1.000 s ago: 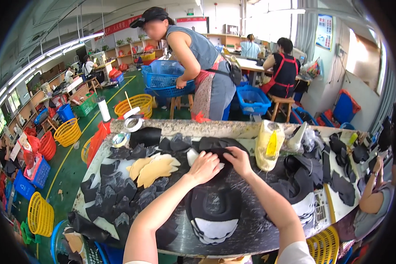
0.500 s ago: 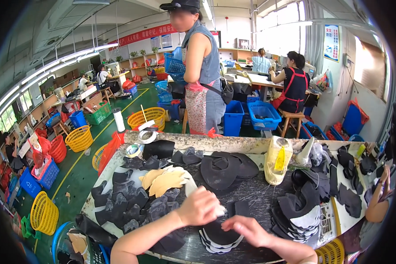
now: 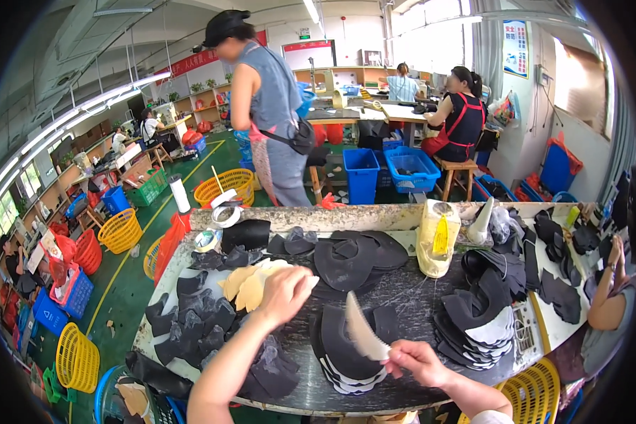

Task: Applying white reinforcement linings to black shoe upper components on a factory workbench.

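My right hand (image 3: 415, 362) pinches the lower end of a thin, curved cream piece with a notched edge (image 3: 364, 331). The piece stands tilted over a stack of black U-shaped pieces with white edges (image 3: 350, 367). My left hand (image 3: 287, 293) is closed, its fingertips together beside a pile of tan notched pieces (image 3: 251, 286); whatever it may hold is too small to make out. Many crumpled black pieces (image 3: 201, 318) lie left of my left forearm. Beyond my hands rest flat black curved pieces (image 3: 343, 265).
A yellowed plastic jug (image 3: 438, 240) stands at the bench's back ledge, near a white cone-shaped bottle (image 3: 481, 222). Another stack of black-and-white curved pieces (image 3: 477, 325) is at right. Tape rolls (image 3: 226, 214) sit back left. A person in denim (image 3: 275, 106) is beyond the bench.
My left hand has moved up and left to the tan pile. The right hand now holds the cream piece upright. The person in denim has shifted left and turned; the whole view has shifted slightly.
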`<state>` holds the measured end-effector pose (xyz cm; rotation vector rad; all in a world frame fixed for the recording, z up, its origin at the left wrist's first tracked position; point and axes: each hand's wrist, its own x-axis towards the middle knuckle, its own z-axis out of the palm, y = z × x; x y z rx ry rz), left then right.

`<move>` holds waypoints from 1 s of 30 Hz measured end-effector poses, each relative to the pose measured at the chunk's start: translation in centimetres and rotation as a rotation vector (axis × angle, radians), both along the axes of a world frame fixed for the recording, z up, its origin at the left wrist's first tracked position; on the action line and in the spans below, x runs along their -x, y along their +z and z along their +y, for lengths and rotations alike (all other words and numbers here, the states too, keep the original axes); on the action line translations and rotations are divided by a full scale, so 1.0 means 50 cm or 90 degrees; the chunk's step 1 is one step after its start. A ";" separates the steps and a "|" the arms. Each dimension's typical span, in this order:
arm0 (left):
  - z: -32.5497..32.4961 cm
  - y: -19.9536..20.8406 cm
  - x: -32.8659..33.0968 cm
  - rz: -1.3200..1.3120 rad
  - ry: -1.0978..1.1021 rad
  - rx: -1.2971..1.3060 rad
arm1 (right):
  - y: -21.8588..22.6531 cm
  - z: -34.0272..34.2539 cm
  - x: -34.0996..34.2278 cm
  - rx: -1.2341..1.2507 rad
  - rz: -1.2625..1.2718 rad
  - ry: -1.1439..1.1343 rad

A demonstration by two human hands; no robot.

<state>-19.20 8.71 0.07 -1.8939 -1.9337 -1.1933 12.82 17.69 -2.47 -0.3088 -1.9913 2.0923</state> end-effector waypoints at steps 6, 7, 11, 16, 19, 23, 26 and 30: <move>-0.026 -0.018 -0.109 -0.373 -0.225 0.086 | 0.028 -0.019 -0.021 -0.330 0.077 -0.150; -0.046 0.025 -0.171 -0.327 -0.375 0.137 | 0.041 -0.035 -0.004 -0.330 0.118 -0.112; -0.081 0.008 -0.262 -0.321 -0.498 0.068 | 0.053 -0.076 0.020 -0.208 0.197 -0.017; -0.129 0.020 -0.266 -0.290 -0.451 0.141 | 0.033 -0.097 0.007 -0.196 0.175 -0.003; -0.136 0.022 -0.254 -0.335 -0.519 0.182 | 0.022 -0.100 0.009 -0.193 0.179 -0.022; -0.131 -0.037 -0.233 -0.529 -0.574 0.100 | 0.032 -0.090 0.020 -0.250 0.267 -0.001; -0.144 -0.105 -0.290 -1.343 -0.606 -0.224 | 0.025 -0.093 0.043 0.137 0.384 -0.028; -0.168 -0.083 -0.318 -1.301 -0.884 -0.262 | -0.089 -0.106 0.013 0.716 0.304 0.029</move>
